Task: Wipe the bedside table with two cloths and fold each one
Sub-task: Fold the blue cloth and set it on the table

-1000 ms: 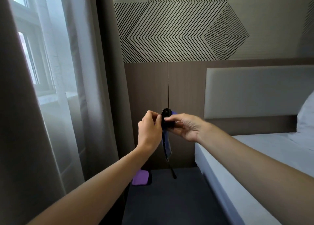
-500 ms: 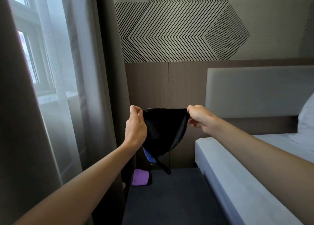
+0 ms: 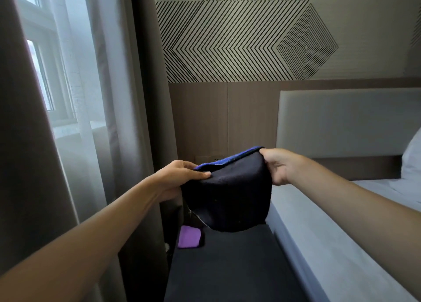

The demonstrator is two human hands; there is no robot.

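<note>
dark cloth (image 3: 230,194) at frame centre is pinched by left hand (image 3: 180,176) and right hand (image 3: 276,165) above bedside table (image 3: 227,267); purple cloth (image 3: 189,236) lies lower left.

Black cloth (image 3: 230,196) edged blue, purple cloth (image 3: 189,236), black-striped geometric wallpaper (image 3: 239,41).

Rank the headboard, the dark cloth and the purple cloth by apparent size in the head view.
Largest: headboard.
Then: dark cloth, though nearness to the camera enlarges it.
Smallest: purple cloth.
</note>
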